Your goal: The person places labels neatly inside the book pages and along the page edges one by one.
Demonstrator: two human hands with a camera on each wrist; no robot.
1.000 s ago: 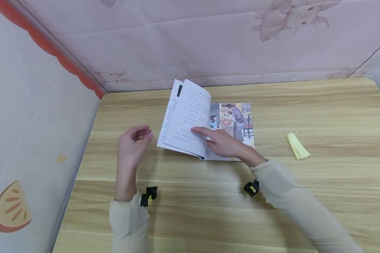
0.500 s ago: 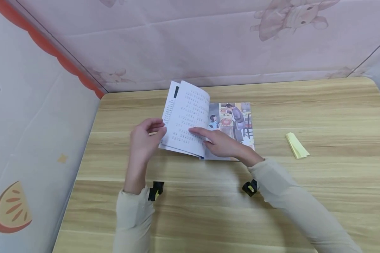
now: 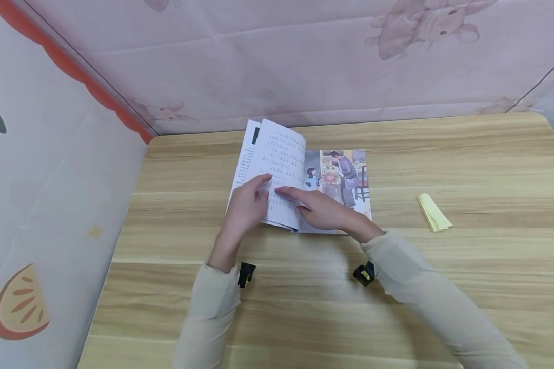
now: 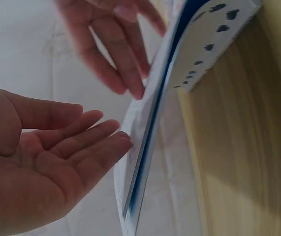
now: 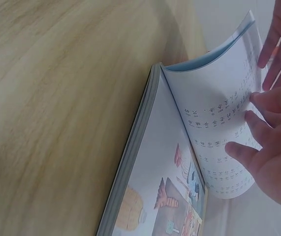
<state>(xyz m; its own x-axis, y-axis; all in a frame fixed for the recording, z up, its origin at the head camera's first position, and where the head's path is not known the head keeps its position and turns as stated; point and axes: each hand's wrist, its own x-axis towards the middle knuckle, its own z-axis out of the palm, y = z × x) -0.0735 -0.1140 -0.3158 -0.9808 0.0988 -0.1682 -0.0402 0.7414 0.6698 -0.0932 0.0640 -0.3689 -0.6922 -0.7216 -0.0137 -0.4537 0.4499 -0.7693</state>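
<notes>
An open picture book (image 3: pixel 283 148) lies on the wooden table, its left pages raised and curving up from the spine. Printed text covers the raised page, while the right page (image 3: pixel 346 171) carries a coloured illustration. My left hand (image 3: pixel 246 205) is at the left page's lower part; in the left wrist view its fingers (image 4: pixel 98 147) are extended, with the tips at the page surface. From the right, my right hand (image 3: pixel 325 209) reaches over the spine, index finger extended against the text page. In the right wrist view, several right fingertips (image 5: pixel 236 149) touch that page.
A small bundle of pale yellow paper strips (image 3: pixel 434 212) lies right of the book on the wooden table (image 3: pixel 304 318). Behind the table stands a pink wall covering (image 3: pixel 277 66) with rabbit prints. A white patterned panel (image 3: pixel 51 205) borders the left side.
My left hand has moved right and slightly up from beside the book onto the left page. The raised pages have shifted slightly left and lower. My right hand stays almost still.
</notes>
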